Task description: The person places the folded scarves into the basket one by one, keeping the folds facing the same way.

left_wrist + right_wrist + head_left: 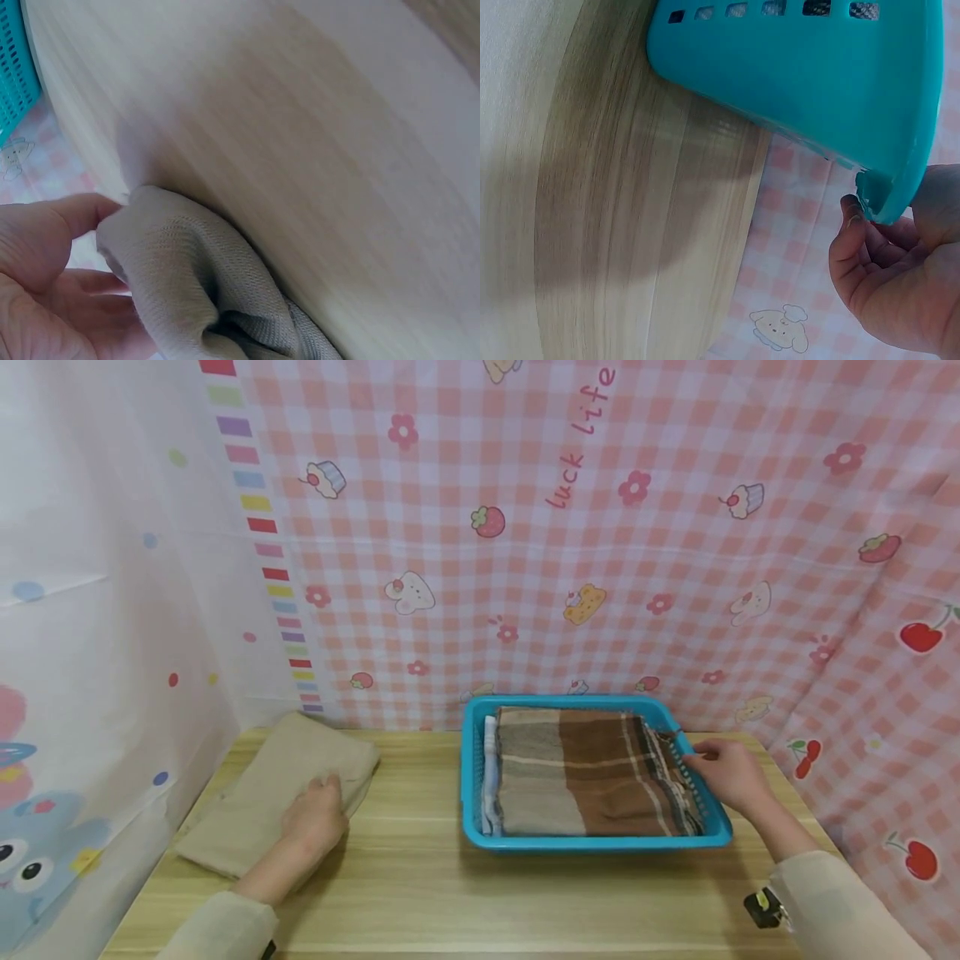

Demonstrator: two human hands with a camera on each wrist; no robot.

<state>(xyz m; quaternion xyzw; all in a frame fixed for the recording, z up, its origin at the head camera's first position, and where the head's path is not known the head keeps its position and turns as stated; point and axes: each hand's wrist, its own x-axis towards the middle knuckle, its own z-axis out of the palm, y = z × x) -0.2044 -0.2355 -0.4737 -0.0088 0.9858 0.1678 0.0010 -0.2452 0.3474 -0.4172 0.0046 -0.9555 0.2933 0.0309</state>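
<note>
Basket point(592, 842) stretches sideways; beige cloth point(273, 789) slants away rightward.

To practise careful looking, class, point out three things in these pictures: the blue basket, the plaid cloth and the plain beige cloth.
Blue basket point(600, 843): head view, on its front rim.
Plaid cloth point(596, 774): head view, middle of its upper face.
Plain beige cloth point(264, 795): head view, on its upper face.
</note>
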